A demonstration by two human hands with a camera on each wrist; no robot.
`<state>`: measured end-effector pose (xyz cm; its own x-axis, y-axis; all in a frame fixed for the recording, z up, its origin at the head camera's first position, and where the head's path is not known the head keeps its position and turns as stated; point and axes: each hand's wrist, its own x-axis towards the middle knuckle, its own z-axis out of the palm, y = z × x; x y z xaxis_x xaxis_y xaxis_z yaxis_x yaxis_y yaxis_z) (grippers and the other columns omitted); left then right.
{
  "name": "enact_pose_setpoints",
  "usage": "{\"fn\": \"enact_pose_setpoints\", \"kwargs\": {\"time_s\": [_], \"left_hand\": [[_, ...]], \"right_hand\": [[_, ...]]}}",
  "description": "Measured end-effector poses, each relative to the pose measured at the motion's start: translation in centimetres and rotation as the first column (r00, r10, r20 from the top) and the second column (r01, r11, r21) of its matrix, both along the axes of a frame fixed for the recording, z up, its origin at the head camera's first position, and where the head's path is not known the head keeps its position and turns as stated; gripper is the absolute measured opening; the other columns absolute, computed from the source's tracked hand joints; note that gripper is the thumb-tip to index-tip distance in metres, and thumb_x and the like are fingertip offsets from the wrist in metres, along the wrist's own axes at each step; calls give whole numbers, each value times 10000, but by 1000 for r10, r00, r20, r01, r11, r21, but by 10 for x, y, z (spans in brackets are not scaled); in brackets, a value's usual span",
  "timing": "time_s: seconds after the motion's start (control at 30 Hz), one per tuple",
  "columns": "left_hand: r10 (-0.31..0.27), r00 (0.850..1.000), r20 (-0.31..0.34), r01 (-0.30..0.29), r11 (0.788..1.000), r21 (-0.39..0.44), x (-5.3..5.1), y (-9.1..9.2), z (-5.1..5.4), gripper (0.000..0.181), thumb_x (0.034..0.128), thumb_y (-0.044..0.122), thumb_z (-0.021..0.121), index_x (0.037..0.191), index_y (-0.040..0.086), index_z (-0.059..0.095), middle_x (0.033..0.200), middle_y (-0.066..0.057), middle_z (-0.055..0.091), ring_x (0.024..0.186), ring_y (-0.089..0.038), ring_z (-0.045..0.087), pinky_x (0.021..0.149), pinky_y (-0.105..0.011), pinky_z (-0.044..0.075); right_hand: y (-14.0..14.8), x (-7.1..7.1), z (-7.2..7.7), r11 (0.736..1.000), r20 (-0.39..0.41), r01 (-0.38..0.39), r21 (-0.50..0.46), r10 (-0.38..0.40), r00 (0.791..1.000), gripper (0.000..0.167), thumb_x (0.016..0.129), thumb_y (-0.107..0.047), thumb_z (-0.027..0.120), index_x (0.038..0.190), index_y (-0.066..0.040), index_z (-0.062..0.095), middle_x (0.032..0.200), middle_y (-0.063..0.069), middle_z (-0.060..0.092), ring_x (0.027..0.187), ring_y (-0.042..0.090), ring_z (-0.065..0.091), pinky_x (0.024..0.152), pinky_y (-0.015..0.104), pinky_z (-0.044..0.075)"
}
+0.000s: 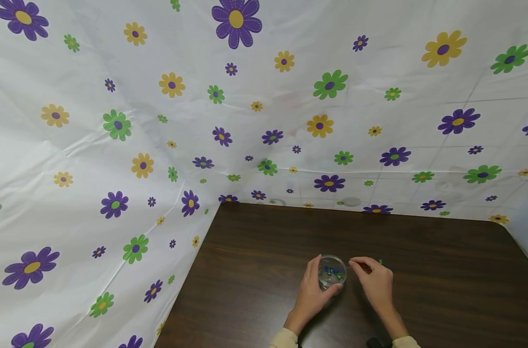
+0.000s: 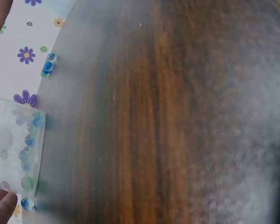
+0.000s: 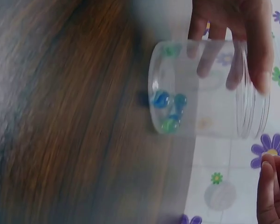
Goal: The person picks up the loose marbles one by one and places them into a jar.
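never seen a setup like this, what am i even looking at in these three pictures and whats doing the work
There is no machine here, just a person working with two bare hands. The widest picture comes from a camera on the head, looking forward and down. The other two come from cameras worn on the left and right wrists, so the scene looks turned sideways in them.

The left hand grips a clear jar with blue and green marbles at its bottom. The right hand is beside the jar, thumb and fingertips close together; whether they hold anything is too small to tell. More loose marbles lie on the dark table, outside the jar. The backdrop is a white sheet with flowers.
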<state>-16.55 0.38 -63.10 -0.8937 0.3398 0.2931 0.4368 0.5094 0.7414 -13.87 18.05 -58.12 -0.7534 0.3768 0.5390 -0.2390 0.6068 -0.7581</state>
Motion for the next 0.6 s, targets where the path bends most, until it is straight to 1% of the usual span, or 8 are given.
{"fn": "enact_pose_setpoints", "kwargs": {"time_s": [0.2,0.27,0.37,0.5,0.6], "left_hand": [[-2,1000,9,2,1000,-5,1,-1,1,883,912,513,759,1584,106,356,1534,-27,461,1334,-225,530,1026,-457,499],[-2,1000,8,2,1000,-5,1,-1,1,883,912,518,757,1583,107,357,1535,-25,460,1338,-227,527,1030,-460,497],[0,1000,5,0,1000,-4,1,-2,1,881,910,524,758,1582,116,360,1530,-24,466,1335,-232,529,1023,-469,500],[1,1000,2,-1,1000,-9,2,-3,1,881,912,540,749,1583,122,359,1530,-23,467,1328,-240,537,1006,-477,510],[-2,1000,2,2,1000,-10,2,-3,1,881,914,547,745,1586,130,355,1531,-24,466,1327,-241,539,1006,-473,511]], "right_hand": [[14,5,-2,999,67,44,11,-44,997,117,800,55,846,851,-36,792,782,70,758,663,-78,583,604,82,440],[20,8,-3,998,81,63,24,-65,995,115,797,50,851,847,-35,792,779,80,757,658,-77,577,600,79,433],[31,11,-5,995,90,90,35,-93,992,117,793,63,850,857,-14,790,785,111,757,656,-114,557,585,75,425],[46,15,-7,990,141,134,51,-140,980,105,809,71,834,880,7,788,819,152,758,657,-143,522,573,76,406],[56,18,-11,984,193,163,69,-174,966,83,829,61,819,885,9,787,841,169,757,659,-126,509,575,81,384]]}}
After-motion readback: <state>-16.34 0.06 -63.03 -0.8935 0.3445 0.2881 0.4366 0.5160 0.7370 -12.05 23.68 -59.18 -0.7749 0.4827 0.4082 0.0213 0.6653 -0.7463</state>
